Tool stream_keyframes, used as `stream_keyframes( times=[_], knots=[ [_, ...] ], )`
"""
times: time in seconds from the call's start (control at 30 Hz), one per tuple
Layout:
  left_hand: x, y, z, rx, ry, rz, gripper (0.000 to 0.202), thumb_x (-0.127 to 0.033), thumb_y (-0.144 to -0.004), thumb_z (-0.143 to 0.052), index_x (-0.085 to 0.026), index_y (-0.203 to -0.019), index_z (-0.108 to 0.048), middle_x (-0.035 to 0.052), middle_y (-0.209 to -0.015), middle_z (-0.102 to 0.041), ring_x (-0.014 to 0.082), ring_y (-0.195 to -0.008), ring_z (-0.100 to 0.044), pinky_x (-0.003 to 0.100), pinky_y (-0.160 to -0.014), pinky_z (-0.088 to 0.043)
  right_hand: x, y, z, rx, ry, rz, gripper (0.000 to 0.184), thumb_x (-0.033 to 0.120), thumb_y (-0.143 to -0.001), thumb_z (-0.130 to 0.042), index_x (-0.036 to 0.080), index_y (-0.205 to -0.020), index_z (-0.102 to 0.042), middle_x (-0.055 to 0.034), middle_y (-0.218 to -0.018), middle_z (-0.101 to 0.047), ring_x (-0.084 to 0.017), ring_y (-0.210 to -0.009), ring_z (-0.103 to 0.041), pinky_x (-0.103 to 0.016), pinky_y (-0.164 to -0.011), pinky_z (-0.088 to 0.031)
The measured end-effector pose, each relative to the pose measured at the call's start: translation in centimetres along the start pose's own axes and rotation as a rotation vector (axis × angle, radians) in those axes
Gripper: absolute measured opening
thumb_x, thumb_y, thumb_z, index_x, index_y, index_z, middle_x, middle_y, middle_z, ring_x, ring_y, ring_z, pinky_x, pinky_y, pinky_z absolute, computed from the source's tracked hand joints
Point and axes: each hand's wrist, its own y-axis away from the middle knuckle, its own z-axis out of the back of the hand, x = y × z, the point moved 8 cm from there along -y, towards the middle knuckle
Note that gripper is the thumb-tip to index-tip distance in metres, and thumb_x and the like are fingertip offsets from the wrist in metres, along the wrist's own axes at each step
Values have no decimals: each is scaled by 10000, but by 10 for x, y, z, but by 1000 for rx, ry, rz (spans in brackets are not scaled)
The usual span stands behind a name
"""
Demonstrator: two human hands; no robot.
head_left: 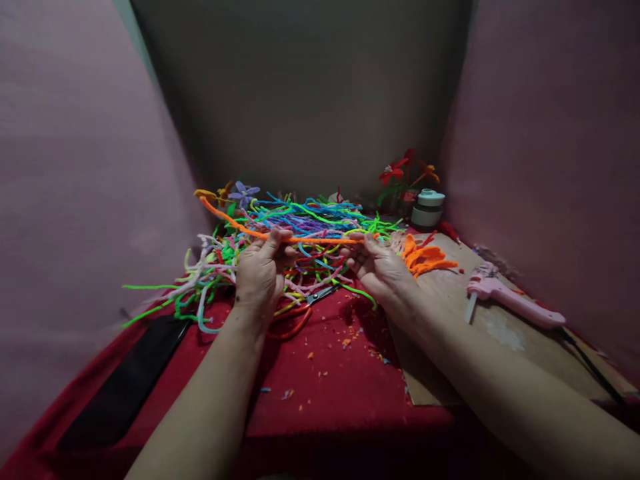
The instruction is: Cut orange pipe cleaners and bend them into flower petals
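Note:
An orange pipe cleaner [323, 241] is stretched almost level between my two hands, above the table. My left hand [263, 267] pinches it between thumb and fingers, and its free end runs out up and to the left. Near the right end, my right hand [377, 267] pinches it the same way. Behind and below lies a tangled heap of pipe cleaners [305, 217] in many colours. Scissors with red handles [295, 323] rest under the hands, partly covered by the heap. Orange petal-like loops [425, 257] lie beside my right hand.
A pink glue gun [515, 300] lies on a brown board [435, 380] at right, its cord trailing off. A black phone [127, 380] is at left. A lidded jar [428, 208] and red pipe-cleaner flowers [393, 171] stand at the back. Fuzzy scraps dot the red cloth [325, 400].

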Motion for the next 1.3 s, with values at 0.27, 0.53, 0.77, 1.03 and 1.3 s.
stream_keyframes(
  times=[0.27,0.53,0.77,1.03,1.3],
  knots=[
    [7,4,1,-13,101,57,224,-288,-599,-781,-108,-629,-651,-13,-557,-604,55,-437,-526,159,-393,-406,1,5,-8,25,-167,-110,303,217,-929,-381,173,-749,-620,-5,-709,-693,-74,-507,-571,-184,-496,-462],
    [3,7,-6,92,-6,78,184,-271,-695,-701,-90,-702,-668,3,-499,-566,86,-451,-540,177,-404,-429,9,1,-7,97,-82,3,158,205,-877,-487,175,-869,-643,0,-586,-641,-82,-490,-568,-185,-489,-468],
    [-1,10,-10,137,10,75,157,-268,-708,-669,-114,-719,-640,3,-576,-592,82,-459,-545,180,-414,-444,11,-1,7,-65,-88,-37,228,227,-896,-424,174,-892,-646,7,-500,-555,-79,-427,-502,-173,-401,-390],
    [1,11,-8,154,-88,143,175,-80,-641,-606,-107,-809,-646,27,-666,-625,79,-498,-568,163,-428,-434,13,-1,5,-20,-21,-1,173,238,-867,-466,178,-892,-627,10,-508,-560,-86,-418,-497,-184,-399,-377],
    [36,47,-40,576,-289,477,266,-358,-716,-671,-111,-814,-663,51,-717,-644,55,-484,-534,159,-435,-400,-2,9,-24,349,245,-71,225,155,-798,-470,111,-985,-586,10,-527,-576,-89,-360,-447,-216,-387,-326]
  ],
)
